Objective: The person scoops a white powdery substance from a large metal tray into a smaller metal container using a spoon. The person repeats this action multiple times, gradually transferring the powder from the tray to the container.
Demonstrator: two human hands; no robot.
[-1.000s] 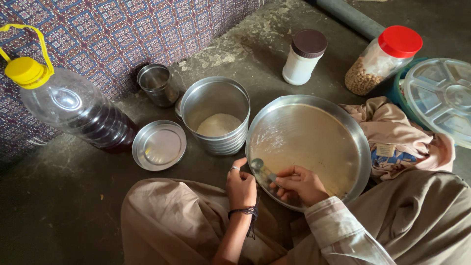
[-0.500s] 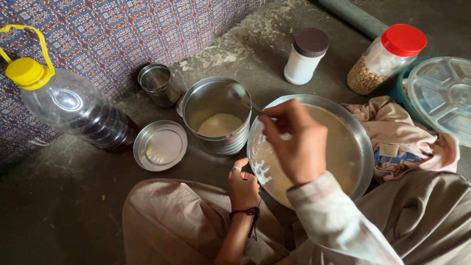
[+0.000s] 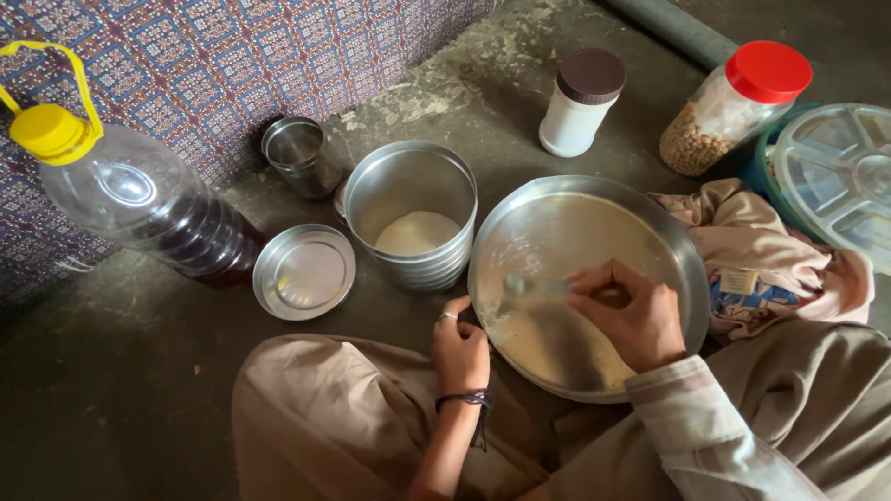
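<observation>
- Wide steel pan (image 3: 650, 223) set on the concrete floor (image 3: 121, 390) just ahead of the knees, tilted a little, a thin pale layer of flour (image 3: 548, 343) spread over its near part.
- Right hand (image 3: 631, 311) over the pan's middle, fingers pinched together on the handle of a small metal spoon (image 3: 529, 286); spoon blurred, bowl pointing left, low over the flour.
- Left hand (image 3: 461, 348) at the pan's left rim, thumb touching the edge, fingers curled in loosely, nothing clamped; ring on one finger, dark band at the wrist.
- Just left of the pan, nearly touching it: tall steel canister (image 3: 410, 209), open, flour lying at the bottom.
- Canister lid (image 3: 303, 272) flat on the floor, left of the canister and close to it.
- Small steel cup (image 3: 295, 153) behind the lid, near the patterned cloth (image 3: 232, 56).
- Far left: large clear plastic bottle (image 3: 139, 209) with yellow cap and handle, lying on its side, dark liquid in it.
- Behind the pan, apart from it: white jar with brown lid (image 3: 580, 102), then a red-capped jar of chickpeas (image 3: 733, 107).
- Far right: round compartmented container (image 3: 835, 176); crumpled pink cloth (image 3: 770, 260) touching the pan's right rim.
</observation>
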